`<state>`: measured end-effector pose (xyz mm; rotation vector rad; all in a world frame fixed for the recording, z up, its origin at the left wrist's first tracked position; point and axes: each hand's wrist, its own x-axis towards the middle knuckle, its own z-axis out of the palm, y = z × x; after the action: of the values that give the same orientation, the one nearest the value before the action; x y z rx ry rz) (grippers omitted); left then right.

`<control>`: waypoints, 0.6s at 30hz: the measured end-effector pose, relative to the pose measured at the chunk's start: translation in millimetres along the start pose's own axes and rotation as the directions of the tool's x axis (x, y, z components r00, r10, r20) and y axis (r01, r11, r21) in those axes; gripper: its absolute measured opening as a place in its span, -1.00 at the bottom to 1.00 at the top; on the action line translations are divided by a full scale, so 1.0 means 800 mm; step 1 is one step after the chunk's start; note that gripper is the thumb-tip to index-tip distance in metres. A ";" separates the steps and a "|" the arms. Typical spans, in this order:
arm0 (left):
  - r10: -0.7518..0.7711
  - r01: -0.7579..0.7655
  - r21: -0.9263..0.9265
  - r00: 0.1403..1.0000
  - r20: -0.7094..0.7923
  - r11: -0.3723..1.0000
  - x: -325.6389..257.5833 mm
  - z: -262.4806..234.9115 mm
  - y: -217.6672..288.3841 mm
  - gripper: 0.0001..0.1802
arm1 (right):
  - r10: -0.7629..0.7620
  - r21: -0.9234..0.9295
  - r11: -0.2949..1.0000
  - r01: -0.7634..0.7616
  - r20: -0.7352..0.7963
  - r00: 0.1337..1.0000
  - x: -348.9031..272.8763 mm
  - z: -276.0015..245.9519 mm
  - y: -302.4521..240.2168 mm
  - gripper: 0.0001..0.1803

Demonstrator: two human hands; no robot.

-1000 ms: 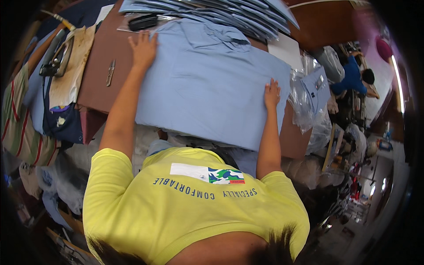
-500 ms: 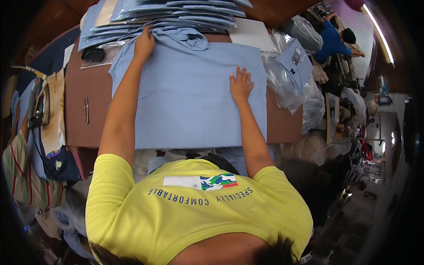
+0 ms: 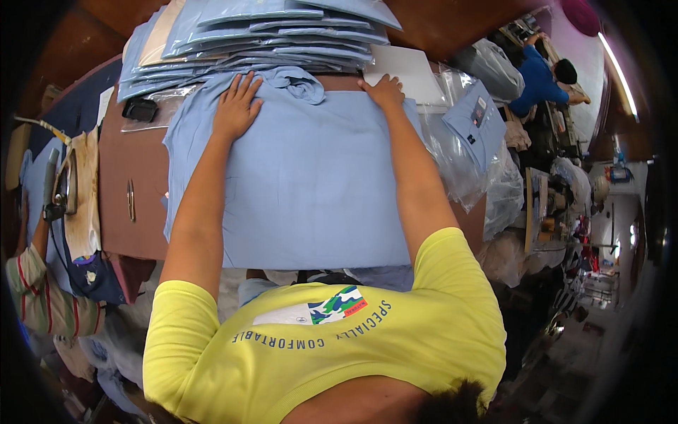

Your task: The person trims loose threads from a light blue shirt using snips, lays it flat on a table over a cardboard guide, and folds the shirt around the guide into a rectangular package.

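A light blue shirt (image 3: pixel 311 184) lies face down and spread over the brown table, its collar bunched at the far end. My left hand (image 3: pixel 239 106) rests flat with fingers apart on the cloth beside the collar. At the shirt's far right corner is my right hand (image 3: pixel 385 92), its thumb and fingers apart, at the near edge of a white board (image 3: pixel 409 71). Whether the fingertips touch the board or only the cloth, I cannot tell.
Stacked packed blue shirts (image 3: pixel 282 35) stand at the far side. Right of the cloth lies a bagged folded shirt (image 3: pixel 474 116); left are thread snips (image 3: pixel 131 201) and a black object (image 3: pixel 140 109). An iron (image 3: pixel 67 185) stands far left, near another person's arm. Someone in blue (image 3: pixel 537 81) works far right.
My right hand has moved from the middle right of the shirt to its far right corner. The left hand has let go of the bunched cloth and lies flat. The shirt appears lower in view.
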<state>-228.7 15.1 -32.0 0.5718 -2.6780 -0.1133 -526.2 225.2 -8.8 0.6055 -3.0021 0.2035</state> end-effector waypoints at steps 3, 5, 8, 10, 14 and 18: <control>-0.024 0.024 0.016 1.000 0.003 1.000 -0.006 -0.007 -0.001 -0.44 | 0.048 -0.008 0.999 -0.047 0.235 0.971 0.012 -0.021 -0.030 -0.28; -0.022 0.022 0.013 1.000 -0.009 1.000 -0.008 -0.007 -0.004 -0.44 | -0.001 0.044 0.999 -0.019 0.421 0.907 0.027 -0.030 -0.033 -0.33; -0.032 0.032 0.016 0.999 0.000 0.999 -0.006 -0.010 -0.002 -0.43 | -0.096 0.179 0.984 0.020 0.424 0.901 0.059 -0.020 -0.017 -0.42; -0.034 0.034 -0.010 0.999 -0.013 0.999 -0.001 -0.003 0.002 -0.42 | -0.159 0.209 0.975 0.075 0.420 0.893 0.091 -0.012 0.009 -0.46; -0.025 0.025 -0.006 0.999 -0.046 1.000 -0.008 0.008 -0.008 -0.42 | -0.106 -0.102 0.989 0.107 0.019 0.994 0.075 -0.059 -0.013 -0.64; -0.042 -0.007 -0.242 0.979 -0.199 0.970 -0.023 -0.016 -0.008 -0.40 | -0.119 -0.208 0.977 0.054 -0.312 0.943 0.066 -0.145 0.003 -0.73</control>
<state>-205.7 16.5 -28.3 0.5002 -2.4152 -0.3615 -570.4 223.6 110.4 0.6147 -2.6317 -0.0024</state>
